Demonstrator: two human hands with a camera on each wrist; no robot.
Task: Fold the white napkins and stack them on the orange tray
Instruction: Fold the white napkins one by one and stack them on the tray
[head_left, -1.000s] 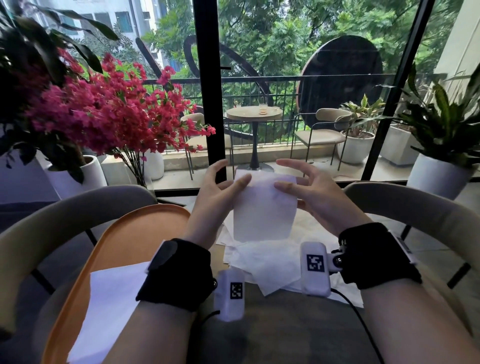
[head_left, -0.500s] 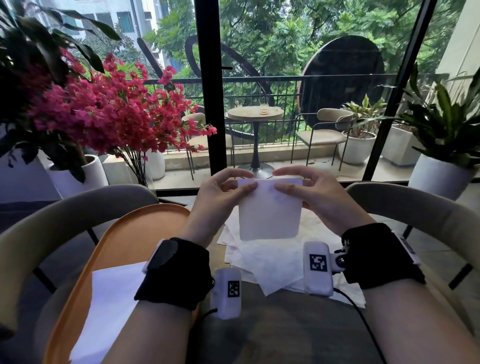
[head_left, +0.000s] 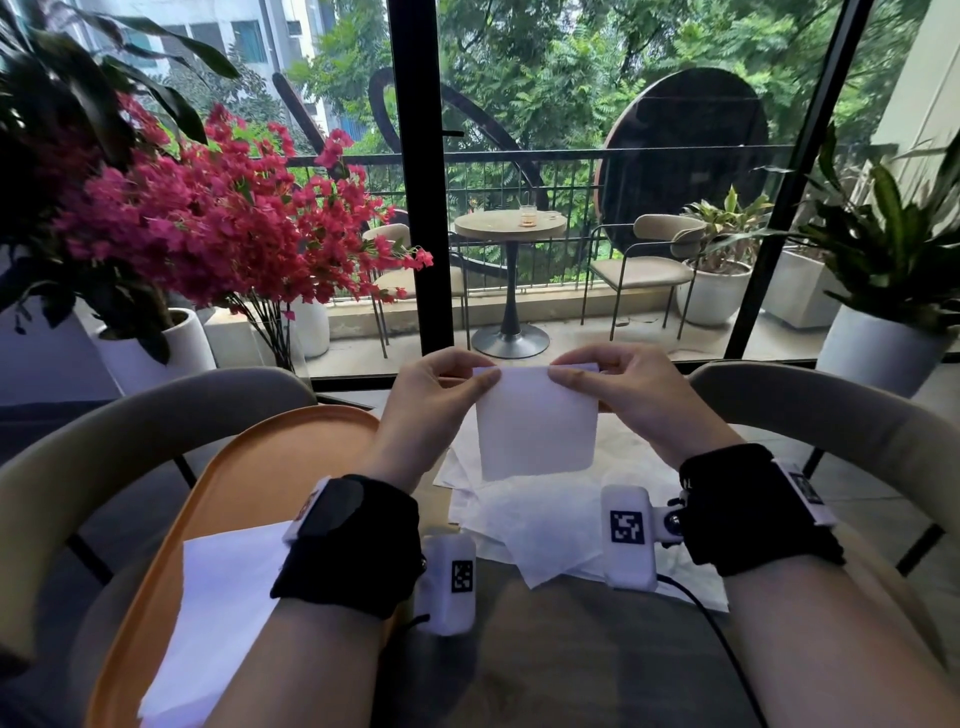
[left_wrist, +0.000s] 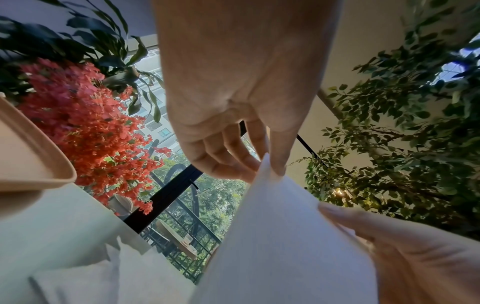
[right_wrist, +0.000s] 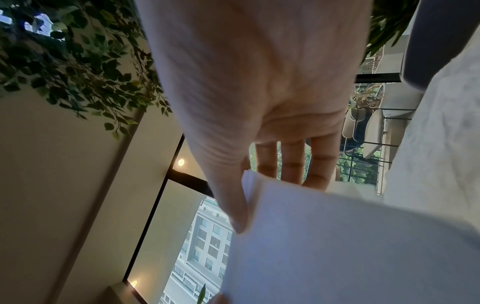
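I hold a folded white napkin (head_left: 535, 426) up in the air above the table with both hands. My left hand (head_left: 441, 384) pinches its top left corner between thumb and fingers, and my right hand (head_left: 613, 384) pinches the top right corner. In the wrist views the napkin (left_wrist: 280, 236) (right_wrist: 337, 236) hangs from the fingertips of my left hand (left_wrist: 262, 164) and my right hand (right_wrist: 246, 195). The orange tray (head_left: 260, 478) lies at the left with a folded napkin (head_left: 218, 613) on it. Loose unfolded napkins (head_left: 540, 525) lie under my hands.
Two beige curved chair backs (head_left: 130, 431) (head_left: 831, 415) flank the table. A pot of pink flowers (head_left: 218, 223) stands at the left and a potted green plant (head_left: 893, 270) at the right. A glass door with a black frame (head_left: 415, 176) is ahead.
The napkin's top part has been folded down, so it is shorter. Both hands' fingers have closed from spread to pinching the top edge and have risen slightly.
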